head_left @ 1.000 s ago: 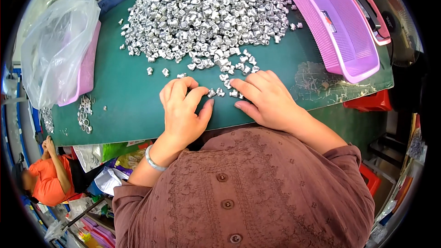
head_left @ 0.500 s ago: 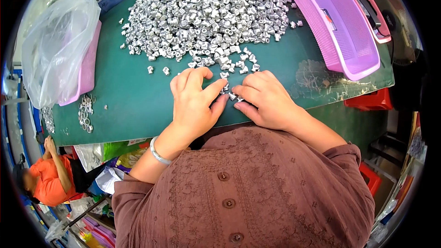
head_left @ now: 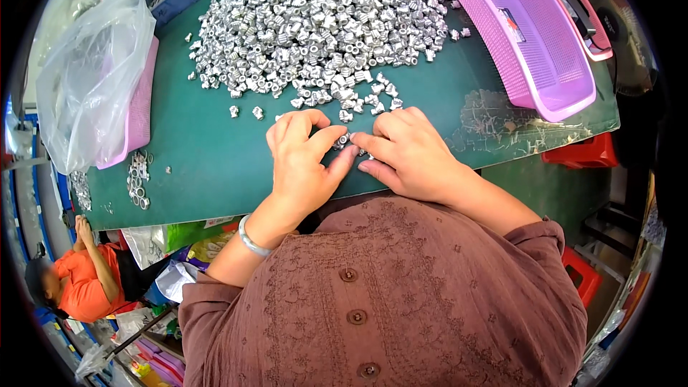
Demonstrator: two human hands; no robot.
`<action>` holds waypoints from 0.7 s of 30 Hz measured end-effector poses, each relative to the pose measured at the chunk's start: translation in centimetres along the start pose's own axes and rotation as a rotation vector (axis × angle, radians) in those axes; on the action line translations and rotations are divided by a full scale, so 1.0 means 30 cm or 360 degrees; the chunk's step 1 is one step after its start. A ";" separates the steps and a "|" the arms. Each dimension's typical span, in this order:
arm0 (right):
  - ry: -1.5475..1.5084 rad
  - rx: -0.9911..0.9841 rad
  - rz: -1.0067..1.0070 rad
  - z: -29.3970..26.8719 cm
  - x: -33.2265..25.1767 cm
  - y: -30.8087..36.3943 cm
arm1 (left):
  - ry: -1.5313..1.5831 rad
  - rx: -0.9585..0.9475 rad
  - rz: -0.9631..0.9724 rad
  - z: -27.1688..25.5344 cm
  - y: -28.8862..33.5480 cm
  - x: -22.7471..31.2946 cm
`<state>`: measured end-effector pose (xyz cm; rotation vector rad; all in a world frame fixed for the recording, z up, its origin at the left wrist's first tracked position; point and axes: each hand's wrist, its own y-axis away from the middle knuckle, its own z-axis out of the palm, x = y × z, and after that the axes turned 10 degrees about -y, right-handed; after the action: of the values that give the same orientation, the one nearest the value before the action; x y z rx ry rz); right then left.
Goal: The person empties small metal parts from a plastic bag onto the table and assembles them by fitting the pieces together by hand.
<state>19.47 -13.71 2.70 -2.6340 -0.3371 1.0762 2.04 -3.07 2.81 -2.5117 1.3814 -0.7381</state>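
Stock: a broad heap of small silvery metal pieces (head_left: pixel 322 29) covers the middle of the green counter (head_left: pixel 208 165), toward its far edge. Stragglers (head_left: pixel 378 97) lie between heap and hands.

Hands: both low, near the counter's near edge, fingertips almost meeting. Left hand (head_left: pixel 297 161): thumb and forefinger on either side of one metal piece (head_left: pixel 342 140); cannot tell whether it is pinched or resting on the surface. Right hand (head_left: pixel 412 147): forefinger extended to that same piece, thumb lower; more metal partly hidden beneath the fingers, grip cannot be told.

Surroundings: purple basket (head_left: pixel 491 43) by the right edge; bag-draped pink basket (head_left: pixel 137 115) along the left edge; small rings (head_left: pixel 138 186) near the near-left corner.

Step in hand (judgement): close fingertip handling of single pieces, apart from the heap. Next move calls for light, precise finger contact, without scattering neighbours; fingers hide much.
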 end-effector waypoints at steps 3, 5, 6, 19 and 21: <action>-0.0006 0.0002 -0.0007 0.000 -0.001 -0.003 | 0.0060 0.0011 -0.0025 0.011 0.005 -0.011; -0.0025 0.0010 -0.0005 0.001 0.001 -0.002 | 0.0104 0.0009 -0.0058 0.012 0.009 -0.017; -0.0052 0.0046 -0.0001 0.003 0.005 0.001 | 0.0178 0.0038 -0.0090 0.011 0.010 -0.019; -0.0081 0.0072 0.0017 0.005 0.003 0.002 | 0.0598 0.0085 -0.0251 -0.011 0.025 -0.053; -0.0064 0.0064 0.0020 0.004 -0.001 0.000 | 0.0595 0.0095 -0.0249 -0.017 0.026 -0.057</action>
<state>19.38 -13.70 2.63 -2.5858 -0.3047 1.1297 0.45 -2.02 2.37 -2.5459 1.2466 -1.3150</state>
